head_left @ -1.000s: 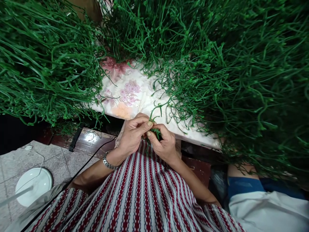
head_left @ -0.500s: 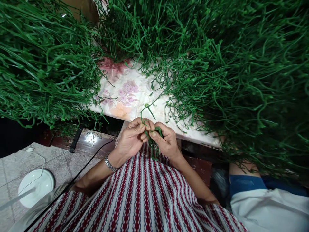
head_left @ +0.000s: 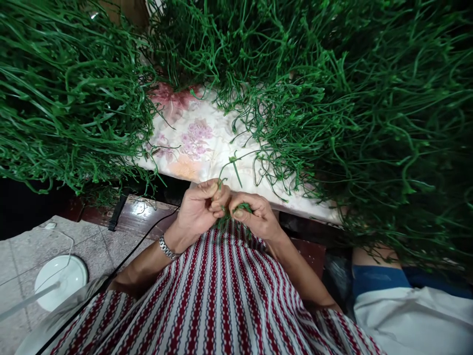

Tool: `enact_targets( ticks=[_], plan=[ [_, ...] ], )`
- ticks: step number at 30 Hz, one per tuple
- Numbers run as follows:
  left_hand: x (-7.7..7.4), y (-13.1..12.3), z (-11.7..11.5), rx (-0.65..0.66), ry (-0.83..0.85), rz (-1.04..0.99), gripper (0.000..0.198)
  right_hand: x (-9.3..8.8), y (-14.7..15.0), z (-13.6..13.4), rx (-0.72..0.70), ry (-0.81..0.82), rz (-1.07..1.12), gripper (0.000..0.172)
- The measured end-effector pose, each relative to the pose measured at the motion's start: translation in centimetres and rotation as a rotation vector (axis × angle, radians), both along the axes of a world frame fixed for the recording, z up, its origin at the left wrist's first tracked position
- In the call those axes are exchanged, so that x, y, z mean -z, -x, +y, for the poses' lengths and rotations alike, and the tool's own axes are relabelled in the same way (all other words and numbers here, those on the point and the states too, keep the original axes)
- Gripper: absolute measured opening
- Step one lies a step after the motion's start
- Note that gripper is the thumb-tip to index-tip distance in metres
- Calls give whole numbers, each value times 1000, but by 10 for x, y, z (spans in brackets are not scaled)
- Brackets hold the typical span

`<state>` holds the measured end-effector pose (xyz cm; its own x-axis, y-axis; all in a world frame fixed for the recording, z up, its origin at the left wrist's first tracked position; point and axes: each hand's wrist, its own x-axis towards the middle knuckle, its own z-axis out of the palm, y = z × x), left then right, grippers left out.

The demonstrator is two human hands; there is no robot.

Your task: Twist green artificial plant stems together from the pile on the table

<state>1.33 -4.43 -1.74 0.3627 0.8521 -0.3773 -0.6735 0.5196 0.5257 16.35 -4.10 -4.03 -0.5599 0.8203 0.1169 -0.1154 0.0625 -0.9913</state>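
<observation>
Green stem [head_left: 232, 159] stands at the frame's centre, pinched in your left hand's [head_left: 195, 211] fingers, reaching over the tabletop [head_left: 216, 170]; your right hand's [head_left: 259, 217] fingers are clamped on a small green bunch [head_left: 243, 207]. You seem to be sorting stem against bunch; the next move likely calls for a steady right grip while the left guides the stem.

Homelike workroom: floral cloth [head_left: 225, 140], piles of green stems [head_left: 314, 98], speckled floor tiles [head_left: 22, 251].
</observation>
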Motion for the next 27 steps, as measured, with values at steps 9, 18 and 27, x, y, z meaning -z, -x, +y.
enact_targets(
  ticks=[9, 18, 27],
  plan=[
    [-14, 6, 5, 24, -111, 42, 30, -9, 0, -7, 324, -222, -195, 18],
    [-21, 3, 2, 21, -97, 55, 29, -16, 12, -15, 501, -240, -75, 14],
    [-12, 7, -1, 178, -96, 101, 26, -26, 11, -4, 626, 169, 282, 11]
  ],
)
